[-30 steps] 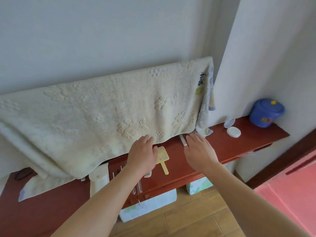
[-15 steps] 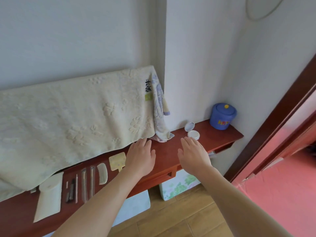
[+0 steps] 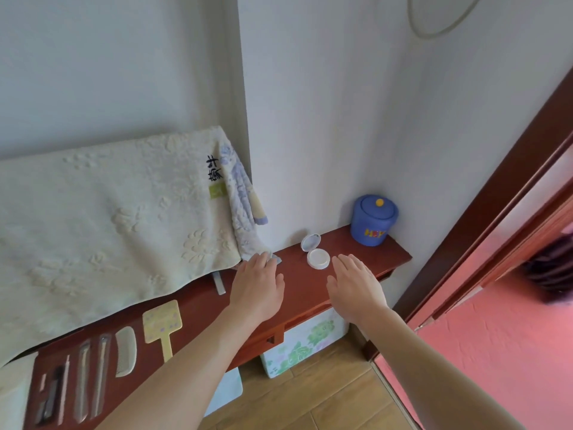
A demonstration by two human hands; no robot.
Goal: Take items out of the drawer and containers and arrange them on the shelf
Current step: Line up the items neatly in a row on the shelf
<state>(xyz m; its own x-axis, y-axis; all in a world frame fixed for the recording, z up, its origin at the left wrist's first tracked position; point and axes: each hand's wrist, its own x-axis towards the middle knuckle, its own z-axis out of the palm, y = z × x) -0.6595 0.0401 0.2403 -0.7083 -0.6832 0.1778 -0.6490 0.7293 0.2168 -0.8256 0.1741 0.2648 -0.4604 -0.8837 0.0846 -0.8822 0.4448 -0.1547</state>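
While both bare hands hover palm down over the dark red wooden shelf point(image 3: 297, 283), neither holds anything: the left hand point(image 3: 257, 287) has its fingers flat and close together, its fingertips touching or just above the hanging corner of the cream embossed towel point(image 3: 108, 231), and the right hand point(image 3: 356, 290) has its fingers spread loosely, so each grip is apart and empty. Just beyond the right hand's fingertips lies a small round white compact case point(image 3: 316, 252), lid swung up toward the wall. Farther right, in the corner of the shelf, stands a blue lidded plastic jar point(image 3: 373, 220) with a yellow knob on top. To the left along the shelf, items lie in a row: a pale yellow square hand mirror point(image 3: 162, 321) with a handle, a cream curved comb point(image 3: 125, 352), two slim metal tools point(image 3: 91, 380) and some smaller dark and pale sticks that are too blurred to name. A narrow white object point(image 3: 219, 282) pokes out from under the towel's edge. Below the shelf, a floral printed storage box point(image 3: 304, 342) sits on the wooden floor point(image 3: 294, 398).
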